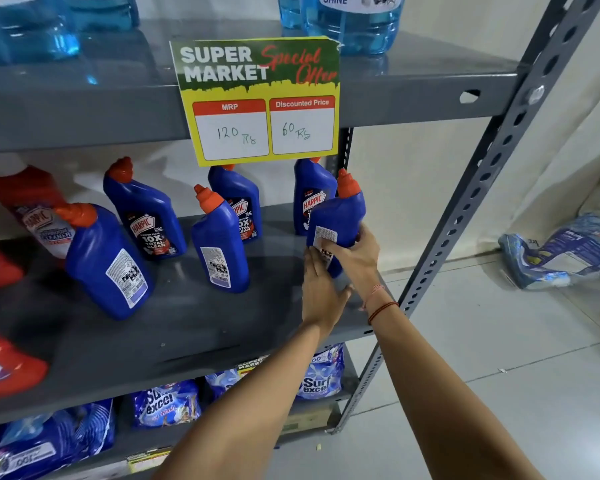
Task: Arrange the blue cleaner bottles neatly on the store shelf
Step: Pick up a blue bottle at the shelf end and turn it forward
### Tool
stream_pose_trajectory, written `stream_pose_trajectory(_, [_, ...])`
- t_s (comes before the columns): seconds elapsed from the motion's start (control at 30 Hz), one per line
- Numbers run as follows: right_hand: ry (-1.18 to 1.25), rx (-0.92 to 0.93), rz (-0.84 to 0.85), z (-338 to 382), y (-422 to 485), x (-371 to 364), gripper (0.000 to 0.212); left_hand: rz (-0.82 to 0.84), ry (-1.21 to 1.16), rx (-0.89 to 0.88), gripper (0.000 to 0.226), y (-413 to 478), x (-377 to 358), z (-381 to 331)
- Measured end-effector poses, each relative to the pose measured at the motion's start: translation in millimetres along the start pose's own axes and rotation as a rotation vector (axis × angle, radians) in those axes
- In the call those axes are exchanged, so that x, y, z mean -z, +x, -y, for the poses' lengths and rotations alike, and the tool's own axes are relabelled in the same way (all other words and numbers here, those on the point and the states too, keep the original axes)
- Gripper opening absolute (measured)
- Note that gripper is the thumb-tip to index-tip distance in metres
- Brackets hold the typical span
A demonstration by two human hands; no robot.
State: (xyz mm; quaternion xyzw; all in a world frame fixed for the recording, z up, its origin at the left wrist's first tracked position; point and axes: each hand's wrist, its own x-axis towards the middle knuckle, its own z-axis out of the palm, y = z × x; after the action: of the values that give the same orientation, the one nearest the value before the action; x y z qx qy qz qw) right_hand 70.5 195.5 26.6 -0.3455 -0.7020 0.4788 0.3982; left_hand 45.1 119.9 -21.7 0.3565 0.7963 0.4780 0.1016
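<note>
Shelving of grey metal fills the head view, and its middle shelf [187, 327] carries six blue cleaner bottles with orange caps. At the shelf's right edge, near the front corner, both hands close on one blue bottle [340, 216], which leans left with its back label toward the camera. The right hand [352, 252] wraps its fingers around the bottle's lower body; a red thread band circles that wrist. The left hand [321, 289] lies flat and open against the bottle's left side, thumb down toward the shelf. Just behind it, by the rear right corner, another bottle [310, 195] stands with its front label showing. Two more [238, 199] [146, 216] stand along the back, front labels out. Nearer the front edge, two [220, 244] [110, 261] show their back labels. Red bottles [25, 202] crowd the left edge. A yellow price sign [260, 98] hangs from the shelf above, where clear blue jugs [355, 22] sit. Detergent packs [321, 375] lie on the shelf below.
</note>
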Motion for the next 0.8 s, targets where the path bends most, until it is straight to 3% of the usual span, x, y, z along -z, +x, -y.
stream_pose_trajectory(0.13, [0.072, -0.005, -0.076, 13.8, -4.1, -0.6, 0.061, -0.05, 0.059, -0.005, 0.106, 4.9, -0.6, -12.6])
stream_pose_trajectory(0.27, [-0.028, 0.042, -0.072, 25.7, -4.4, 6.3, 0.055, -0.153, -0.053, -0.083, 0.071, 18.2, 11.8, -14.1])
stream_pose_trajectory(0.37, [-0.088, 0.075, 0.047, 31.4, 0.4, 17.2, 0.054, -0.04, -0.067, -0.126, 0.06, 29.5, 26.6, -10.8])
stream_pose_trajectory(0.6, [-0.092, 0.05, 0.399, 31.8, 15.2, 33.7, 0.079, 0.131, -0.089, -0.144, 0.048, 53.2, 54.1, -2.2])
stream_pose_trajectory(0.8, [-0.27, 0.237, 0.31, 35.5, 24.1, 24.9, 0.067, 0.352, -0.253, -0.012, 0.058, 55.6, 60.7, -3.8])
